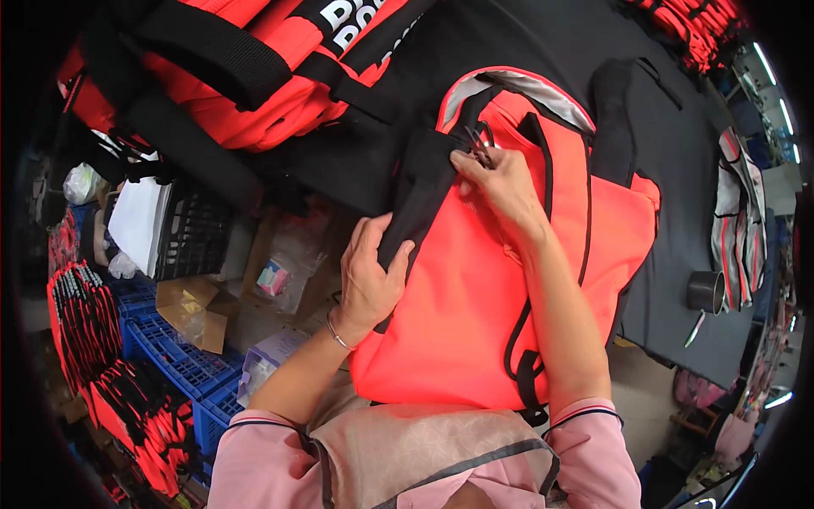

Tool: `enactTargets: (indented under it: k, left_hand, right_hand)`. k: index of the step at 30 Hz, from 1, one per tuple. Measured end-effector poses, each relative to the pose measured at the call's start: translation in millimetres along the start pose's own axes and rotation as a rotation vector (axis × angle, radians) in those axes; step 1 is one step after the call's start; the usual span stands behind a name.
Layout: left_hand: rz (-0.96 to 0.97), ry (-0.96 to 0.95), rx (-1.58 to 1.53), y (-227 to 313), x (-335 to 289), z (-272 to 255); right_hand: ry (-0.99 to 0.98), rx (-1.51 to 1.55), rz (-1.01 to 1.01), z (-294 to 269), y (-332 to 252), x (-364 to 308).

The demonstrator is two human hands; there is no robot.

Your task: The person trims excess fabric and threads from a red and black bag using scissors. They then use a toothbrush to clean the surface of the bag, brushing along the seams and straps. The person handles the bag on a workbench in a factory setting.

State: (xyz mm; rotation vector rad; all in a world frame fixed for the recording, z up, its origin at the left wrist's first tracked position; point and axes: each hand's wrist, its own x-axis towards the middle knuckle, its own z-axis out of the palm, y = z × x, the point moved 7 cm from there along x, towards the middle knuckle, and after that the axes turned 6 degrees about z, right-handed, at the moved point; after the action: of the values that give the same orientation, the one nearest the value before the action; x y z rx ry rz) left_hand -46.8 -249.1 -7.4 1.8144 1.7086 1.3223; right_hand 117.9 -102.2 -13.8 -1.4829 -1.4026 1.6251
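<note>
A bright orange-red bag [449, 322] with black trim lies in front of me, its grey-lined top flap [564, 106] folded open at the far end. Along its left side runs a wide black strap [420, 182]. My left hand [373, 276] grips that strap's lower part, thumb on top and fingers around its outer edge. Near the strap's upper end, my right hand [504, 187] is closed around small dark metal thread snips [482, 148], partly hidden by the fingers. My right forearm crosses over the bag's front, where a thin black cord [511, 343] hangs.
More orange-red bags [280, 110] are piled at the far left of the black table [526, 38]. A dark cup [705, 292] and a pen [694, 329] lie right. Blue crates [182, 352], an open cardboard box [199, 314] and stacked orange pieces [85, 318] stand below left.
</note>
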Motion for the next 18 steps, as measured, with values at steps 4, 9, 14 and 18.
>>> enactTargets:
  k: [4,9,14,18]
  left_hand:
    - [0.071,0.023,-0.041,1.6,-9.6,8.6]
    - [0.096,-0.045,-0.009,-5.8,-14.2,12.2]
    - [-0.11,-0.231,-0.102,-13.0,-25.8,-27.8]
    - [-0.219,-0.547,-0.09,-18.3,-53.4,-25.4]
  right_hand:
    - [0.146,0.062,-0.02,-4.5,7.5,-25.7]
    - [0.025,-0.401,-0.033,36.6,-10.1,-47.9]
    - [0.002,0.096,0.013,29.5,9.8,-38.3]
    - [-0.068,0.219,-0.029,18.5,22.8,-31.2]
